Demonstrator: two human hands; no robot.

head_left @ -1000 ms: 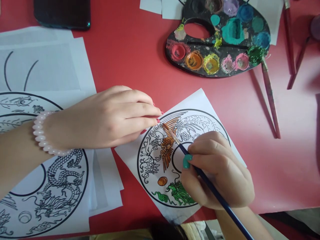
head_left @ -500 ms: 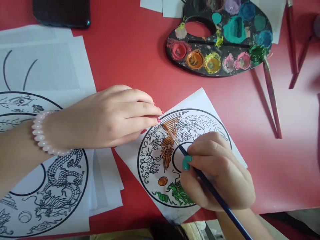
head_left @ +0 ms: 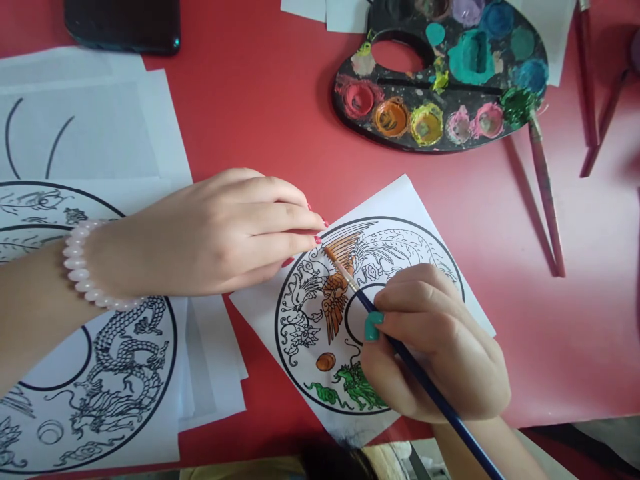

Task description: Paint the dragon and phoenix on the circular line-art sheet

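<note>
My right hand [head_left: 437, 343] is closed round a dark blue paintbrush [head_left: 430, 383], its orange-wet tip touching the bird's wing on a white sheet [head_left: 405, 200] with a round line drawing. The bird is partly orange, a small ball is orange, and the dragon at the bottom is green. My left hand [head_left: 225, 233], with a pink bead bracelet [head_left: 77, 267] at the wrist, lies flat, fingertips on the sheet's upper left edge, holding nothing. Part of the drawing is hidden under my right hand.
A black palette [head_left: 370, 130] with several paint colours lies at the top, a red-handled brush [head_left: 547, 200] leaning on its edge. More brushes [head_left: 589, 80] are at right. Printed sheets [head_left: 135, 373] lie at left, below a black phone [head_left: 123, 23].
</note>
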